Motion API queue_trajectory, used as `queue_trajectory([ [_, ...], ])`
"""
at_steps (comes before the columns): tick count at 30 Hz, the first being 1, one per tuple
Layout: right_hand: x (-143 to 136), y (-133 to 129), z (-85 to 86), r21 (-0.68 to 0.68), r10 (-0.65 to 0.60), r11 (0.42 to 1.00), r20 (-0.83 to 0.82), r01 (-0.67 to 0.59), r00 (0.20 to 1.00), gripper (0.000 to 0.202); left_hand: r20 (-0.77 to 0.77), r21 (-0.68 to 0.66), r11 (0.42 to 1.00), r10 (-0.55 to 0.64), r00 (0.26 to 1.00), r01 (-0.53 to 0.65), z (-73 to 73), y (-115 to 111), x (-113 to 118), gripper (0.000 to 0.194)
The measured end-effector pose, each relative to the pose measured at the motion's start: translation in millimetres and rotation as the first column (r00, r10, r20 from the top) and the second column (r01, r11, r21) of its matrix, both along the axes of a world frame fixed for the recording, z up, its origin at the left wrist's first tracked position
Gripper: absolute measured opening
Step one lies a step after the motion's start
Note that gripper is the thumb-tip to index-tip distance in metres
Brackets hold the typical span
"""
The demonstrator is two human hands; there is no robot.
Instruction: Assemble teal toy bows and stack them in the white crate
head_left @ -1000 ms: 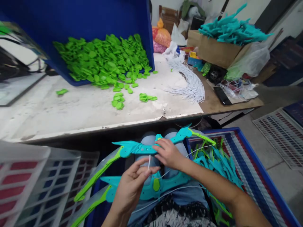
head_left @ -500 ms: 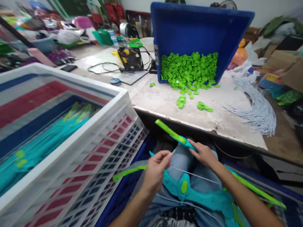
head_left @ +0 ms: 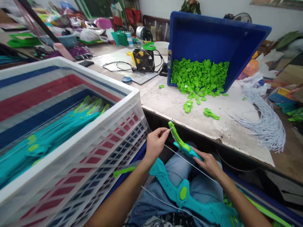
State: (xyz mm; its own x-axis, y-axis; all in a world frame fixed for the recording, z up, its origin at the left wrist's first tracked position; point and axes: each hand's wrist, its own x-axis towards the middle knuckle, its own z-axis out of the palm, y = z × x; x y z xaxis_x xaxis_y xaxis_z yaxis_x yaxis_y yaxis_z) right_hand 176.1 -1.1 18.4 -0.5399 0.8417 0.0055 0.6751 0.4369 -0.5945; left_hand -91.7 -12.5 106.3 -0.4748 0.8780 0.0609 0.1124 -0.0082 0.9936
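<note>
My left hand (head_left: pixel 156 142) pinches the end of a white string (head_left: pixel 189 162) at the green tip of a toy bow limb (head_left: pixel 177 135). My right hand (head_left: pixel 208 162) is closed around the teal part of that limb, which tilts up and to the left. The string runs from near my left fingers down to the right, under my right forearm. Across my lap lies a teal bow body (head_left: pixel 174 192) with a green inset, and a second white string crosses below it. Another green limb (head_left: pixel 124 171) sticks out left behind my left forearm.
A white crate (head_left: pixel 134 94) with teal and green bows stands at left. On the table (head_left: pixel 153 97) are a tipped blue bin (head_left: pixel 213 37) of green pieces, loose green pieces, a black fan (head_left: pixel 144 60) and a bundle of white strings (head_left: pixel 272 126).
My left hand has moved up and slightly left, bringing the string end to the green tip. The held limb now stands more steeply. The camera view has shifted.
</note>
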Motion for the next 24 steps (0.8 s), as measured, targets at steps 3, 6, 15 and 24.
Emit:
queue_trajectory([
  [3, 0, 0, -1.3, 0.025, -0.006, 1.000, 0.006, 0.006, 1.000, 0.043, -0.013, 0.009, 1.000, 0.009, 1.000, -0.009, -2.2, 2, -2, 0.026],
  [6, 0, -1, -2.5, 0.035, 0.000, 0.999, 0.007, 0.000, 1.000, 0.043, -0.015, 0.023, 1.000, 0.005, 1.000, -0.004, -3.7, 5, -4, 0.026],
  [15, -3, -11, -9.5, 0.150, 0.015, 0.988, 0.124, -0.034, 0.992, 0.043, 0.033, 0.096, 0.995, -0.016, 0.999, 0.012, -9.7, 8, 3, 0.027],
  [24, -34, -15, 11.9, 0.397, -0.059, 0.917, 0.018, 0.047, 0.998, 0.040, -0.075, -0.063, 0.994, 0.082, 0.994, -0.087, -37.4, -21, -4, 0.023],
])
